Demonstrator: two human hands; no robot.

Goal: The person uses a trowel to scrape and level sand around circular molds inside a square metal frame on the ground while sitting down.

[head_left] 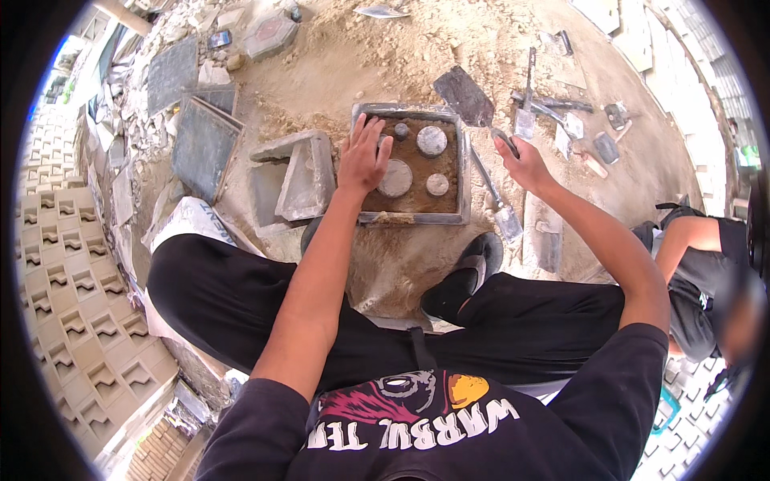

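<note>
Left hand (362,156) hides mould's (464,172) left rim.

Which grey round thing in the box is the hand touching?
The big disc at the lower left of the mould; the left hand rests against it. The others sit apart, uncovered.

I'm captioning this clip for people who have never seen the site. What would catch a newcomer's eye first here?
At the centre, a square mould sits on the sand, filled with brown mix and four grey discs; the left hand rests flat on its left side. Just right of it, the right hand grips a trowel with its blade raised over the mould's top right corner. Stacked patterned blocks fill the left edge.
</note>
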